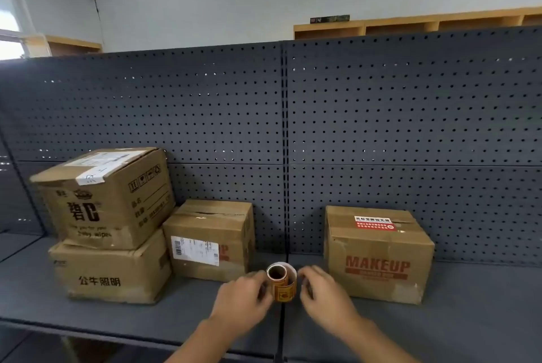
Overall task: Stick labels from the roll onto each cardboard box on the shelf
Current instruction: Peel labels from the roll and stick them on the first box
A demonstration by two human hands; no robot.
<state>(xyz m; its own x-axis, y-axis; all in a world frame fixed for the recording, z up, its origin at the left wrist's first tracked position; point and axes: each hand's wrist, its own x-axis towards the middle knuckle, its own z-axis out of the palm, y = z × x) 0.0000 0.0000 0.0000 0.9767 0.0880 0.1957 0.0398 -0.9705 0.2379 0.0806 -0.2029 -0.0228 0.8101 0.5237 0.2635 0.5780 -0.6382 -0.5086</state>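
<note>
A roll of orange labels [282,283] is held above the grey shelf [469,318], between both hands. My left hand [243,301] grips its left side, and my right hand [322,295] has curled fingers at its right side. Several cardboard boxes stand on the shelf: a "MAKEUP" box [378,263] at right with a red label [375,223] on top, a middle box [211,242] with a white shipping label, and at left a large box [111,271] with another box [105,195] stacked on it.
A dark perforated back panel [293,116] rises behind the shelf. Wooden cubby shelves [410,25] line the far wall. The shelf's front edge [117,333] runs just below my forearms.
</note>
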